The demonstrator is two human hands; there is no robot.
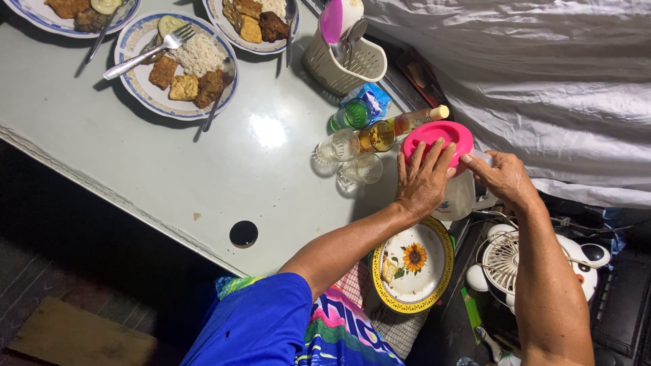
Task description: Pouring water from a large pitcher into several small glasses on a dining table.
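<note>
A clear plastic jug (458, 196) with a pink lid (438, 137) stands at the right end of the table. My left hand (424, 179) lies flat on top of the pink lid, fingers spread. On the jug's right side, my right hand (502, 175) grips the handle (483, 158). Just left of the jug stand several drinking glasses (351, 157), one with amber liquid, and a small bottle (415, 120) lies tilted behind them.
Three plates of rice and fried food with forks and spoons (178, 66) sit at the far left. A cream cutlery basket (343, 62) stands at the back. A yellow-rimmed sunflower plate (415, 265) is below the jug, a small panda-shaped fan (505, 261) at its right. White cloth (542, 81) hangs at right.
</note>
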